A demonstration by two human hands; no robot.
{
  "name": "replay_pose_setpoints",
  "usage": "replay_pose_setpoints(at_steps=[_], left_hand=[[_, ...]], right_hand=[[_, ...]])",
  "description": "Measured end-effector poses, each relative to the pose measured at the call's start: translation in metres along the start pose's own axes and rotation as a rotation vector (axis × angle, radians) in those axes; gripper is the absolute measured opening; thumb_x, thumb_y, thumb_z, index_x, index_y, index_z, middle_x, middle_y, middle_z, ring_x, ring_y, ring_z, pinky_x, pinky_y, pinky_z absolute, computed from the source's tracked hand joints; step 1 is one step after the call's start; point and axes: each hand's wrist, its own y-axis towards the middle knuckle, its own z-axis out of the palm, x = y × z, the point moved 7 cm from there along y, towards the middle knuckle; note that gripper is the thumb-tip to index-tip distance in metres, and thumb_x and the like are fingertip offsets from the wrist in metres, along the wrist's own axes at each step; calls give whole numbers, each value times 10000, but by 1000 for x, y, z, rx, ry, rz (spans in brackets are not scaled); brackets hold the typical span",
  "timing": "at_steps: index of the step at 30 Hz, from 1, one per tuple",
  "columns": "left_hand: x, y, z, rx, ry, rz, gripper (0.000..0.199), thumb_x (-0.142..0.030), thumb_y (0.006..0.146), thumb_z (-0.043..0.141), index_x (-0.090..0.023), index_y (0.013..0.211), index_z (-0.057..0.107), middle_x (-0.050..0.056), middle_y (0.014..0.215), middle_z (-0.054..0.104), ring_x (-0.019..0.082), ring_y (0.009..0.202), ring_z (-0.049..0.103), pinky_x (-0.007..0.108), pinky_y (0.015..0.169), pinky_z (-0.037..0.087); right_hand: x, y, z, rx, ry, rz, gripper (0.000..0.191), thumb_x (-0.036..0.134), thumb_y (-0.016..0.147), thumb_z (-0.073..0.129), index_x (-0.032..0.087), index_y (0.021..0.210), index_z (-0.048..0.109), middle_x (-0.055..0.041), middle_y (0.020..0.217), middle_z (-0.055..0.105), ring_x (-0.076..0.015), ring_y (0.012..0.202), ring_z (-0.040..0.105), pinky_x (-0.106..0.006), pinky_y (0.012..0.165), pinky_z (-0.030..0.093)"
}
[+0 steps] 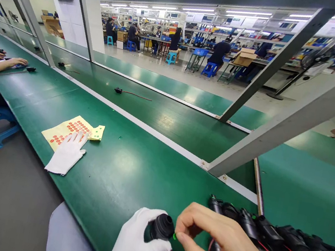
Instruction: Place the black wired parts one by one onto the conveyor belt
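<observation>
My left hand (pixel 137 241), in a white glove, is closed around a round black part (pixel 163 227) low in the middle of the view. A red and black wire hangs from beneath that part. Just to its right, my bare right hand (pixel 215 242) pinches a small green sticker (pixel 174 236) between thumb and forefinger, close to the side of the part. On the green bench top (pixel 107 175) lie a yellow sheet with red oval stickers (pixel 59 132), a small piece with green dots (pixel 98 132) and an empty white glove (pixel 67 154) partly over the sheet.
Black parts with red wires (pixel 282 245) are piled at the right, beside my right forearm. Metal frame posts (pixel 288 103) rise beyond the bench. A black part with a wire (pixel 118 90) lies on the middle strip. Another person's hands (pixel 16 62) are at far left.
</observation>
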Motion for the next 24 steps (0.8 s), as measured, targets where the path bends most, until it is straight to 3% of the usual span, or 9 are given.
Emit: replay_pose_setpoints(at_steps=[10, 19, 21, 24], left_hand=[[-13, -9, 9, -10, 26, -7, 339, -177, 718, 640, -212, 1051, 695, 43, 1044, 711, 245, 1022, 647, 361, 937, 467], [-16, -15, 9, -98, 86, 49, 268, -266, 776, 674, -225, 1040, 708, 49, 1001, 714, 256, 990, 657, 381, 916, 484], [-16, -16, 7, -124, 130, 68, 258, -272, 782, 689, -235, 1035, 719, 50, 989, 719, 263, 977, 657, 391, 905, 489], [-17, -18, 5, -130, 189, 116, 268, -274, 784, 713, -240, 1049, 736, 55, 976, 725, 272, 961, 659, 394, 891, 489]], right_hand=[[7, -17, 2, -174, -231, -222, 156, 127, 893, 549, 262, 837, 603, 18, 768, 695, -143, 627, 669, -241, 540, 510], [15, -27, 5, -284, -329, -345, 156, 120, 930, 489, 261, 903, 551, -4, 764, 690, -155, 621, 686, -249, 529, 513], [13, -27, 5, -274, -308, -312, 144, 134, 925, 499, 266, 902, 550, -1, 765, 695, -159, 618, 689, -250, 529, 521], [0, -22, 3, -218, -219, -130, 122, 183, 894, 587, 271, 852, 513, 29, 727, 686, -143, 562, 665, -228, 485, 516]])
